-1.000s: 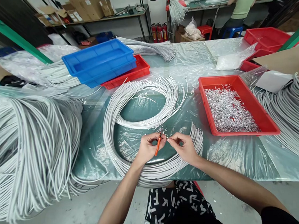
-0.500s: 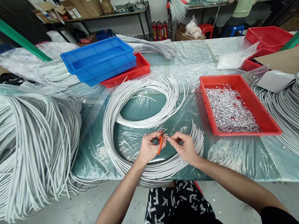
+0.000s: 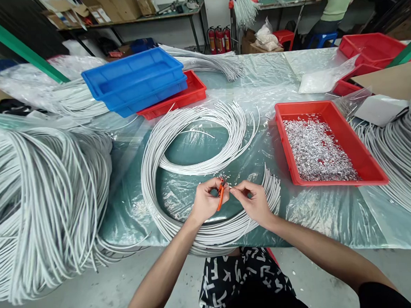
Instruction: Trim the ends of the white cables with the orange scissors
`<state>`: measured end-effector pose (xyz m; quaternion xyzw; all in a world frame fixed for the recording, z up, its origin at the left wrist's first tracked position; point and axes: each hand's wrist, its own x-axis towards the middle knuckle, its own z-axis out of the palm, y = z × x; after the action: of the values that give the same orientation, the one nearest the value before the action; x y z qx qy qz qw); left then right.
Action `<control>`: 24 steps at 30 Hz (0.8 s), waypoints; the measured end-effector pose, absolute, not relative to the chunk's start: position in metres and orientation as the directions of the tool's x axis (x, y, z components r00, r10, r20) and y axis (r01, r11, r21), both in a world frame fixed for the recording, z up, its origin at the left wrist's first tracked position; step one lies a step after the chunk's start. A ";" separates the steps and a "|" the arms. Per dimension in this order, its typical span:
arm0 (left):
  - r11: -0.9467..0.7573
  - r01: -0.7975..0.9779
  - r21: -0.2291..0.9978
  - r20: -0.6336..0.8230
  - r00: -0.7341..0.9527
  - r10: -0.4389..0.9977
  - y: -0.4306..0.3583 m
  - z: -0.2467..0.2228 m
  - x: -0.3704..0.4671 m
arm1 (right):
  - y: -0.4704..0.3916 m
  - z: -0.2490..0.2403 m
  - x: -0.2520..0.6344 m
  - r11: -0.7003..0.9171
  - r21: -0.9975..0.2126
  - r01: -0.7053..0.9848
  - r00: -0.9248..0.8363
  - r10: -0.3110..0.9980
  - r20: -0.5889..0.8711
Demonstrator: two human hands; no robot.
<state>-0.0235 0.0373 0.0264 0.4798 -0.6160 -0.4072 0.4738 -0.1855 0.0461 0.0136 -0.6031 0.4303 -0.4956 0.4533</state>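
Over the near part of the coiled white cables (image 3: pixel 151 185), my left hand (image 3: pixel 204 203) is closed on small orange-handled pliers (image 3: pixel 221 196), whose jaws point up and away from me. Just to its right, my right hand (image 3: pixel 253 202) pinches the thin tip of a white cable (image 3: pixel 231 187) between thumb and fingers. That tip is close beside the pliers; whether they touch is too small to tell. Bits of scrap lie on the green table cover beyond the jaws. The cut ends of the bundle fan out to the right of my right hand.
A red tray (image 3: pixel 373 171) of small shiny metal pieces stands at the right. Large grey cable bundles (image 3: pixel 49 210) lie at the left and far right. Blue trays (image 3: pixel 134 79) sit on a red one at the back. Behind, a person (image 3: pixel 337 2) is at another bench.
Both hands stay almost in place, with the pliers and the cable end still held. The view has shifted very slightly.
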 end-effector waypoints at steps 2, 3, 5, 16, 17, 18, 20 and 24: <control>0.211 -0.204 0.956 0.197 -0.089 -0.976 0.037 0.026 -0.024 | 0.046 0.014 -0.186 -0.230 -0.970 -0.081 0.137 -0.966 0.218; 0.211 -0.204 0.956 0.197 -0.088 -0.976 0.037 0.026 -0.023 | 0.047 0.015 -0.186 -0.235 -0.968 -0.086 0.135 -0.965 0.223; 0.208 -0.205 0.956 0.194 -0.085 -0.977 0.037 0.025 -0.023 | 0.047 0.015 -0.186 -0.247 -0.965 -0.093 0.132 -0.963 0.234; 0.139 -0.147 0.979 0.131 -0.062 -0.989 0.037 0.025 -0.021 | 0.045 0.013 -0.185 -0.199 -0.976 -0.086 0.121 -0.975 0.188; 0.136 -0.146 0.980 0.130 -0.052 -0.990 0.037 0.024 -0.021 | 0.045 0.013 -0.184 -0.188 -0.979 -0.075 0.122 -0.976 0.178; 0.135 -0.147 0.980 0.131 -0.041 -0.991 0.037 0.024 -0.021 | 0.045 0.014 -0.184 -0.177 -0.982 -0.061 0.122 -0.978 0.169; 0.134 -0.152 0.979 0.131 -0.032 -0.991 0.037 0.023 -0.021 | 0.045 0.014 -0.184 -0.162 -0.986 -0.038 0.119 -0.981 0.156; 0.127 -0.153 0.980 0.120 -0.055 -0.991 0.037 0.021 -0.020 | 0.045 0.013 -0.185 -0.159 -0.986 -0.043 0.128 -0.980 0.153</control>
<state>-0.0199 0.0373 0.0209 0.4942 -0.5789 -0.4385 0.4778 -0.1845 0.0450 0.0132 -0.5809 0.4403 -0.4922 0.4759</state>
